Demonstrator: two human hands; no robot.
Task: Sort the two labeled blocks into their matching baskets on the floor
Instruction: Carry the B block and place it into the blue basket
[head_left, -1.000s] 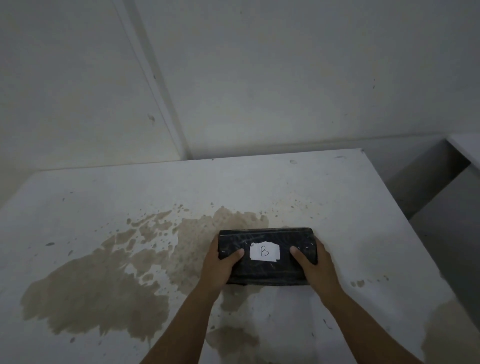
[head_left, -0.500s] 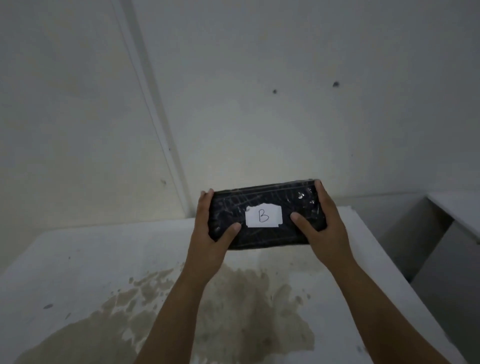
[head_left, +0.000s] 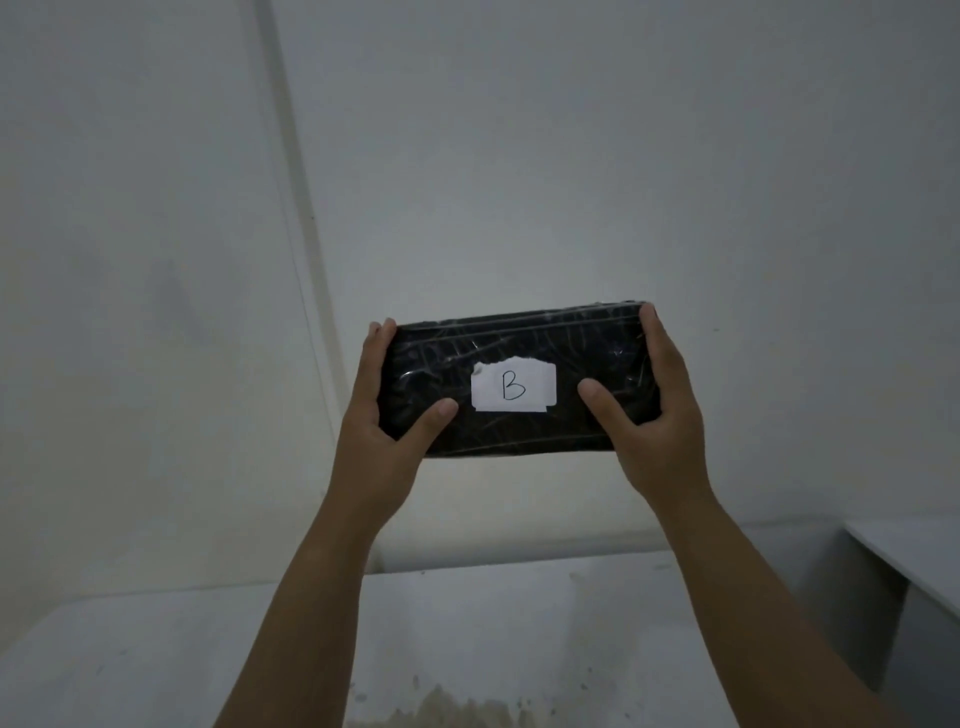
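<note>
A black plastic-wrapped block (head_left: 519, 343) with a white paper label (head_left: 513, 388) marked "B" is held up in front of the wall, well above the table. My left hand (head_left: 382, 410) grips its left end and my right hand (head_left: 657, 410) grips its right end, thumbs on the labelled face. No second block and no baskets are in view.
A white table (head_left: 493, 623) with a brown stain at its near edge lies below my arms. White walls meet in a corner behind it on the left. Another white surface (head_left: 914, 561) stands at the right, with a gap between it and the table.
Both hands have lifted the B block off the stained table and raised it high in front of the wall. The view has tilted upward.
</note>
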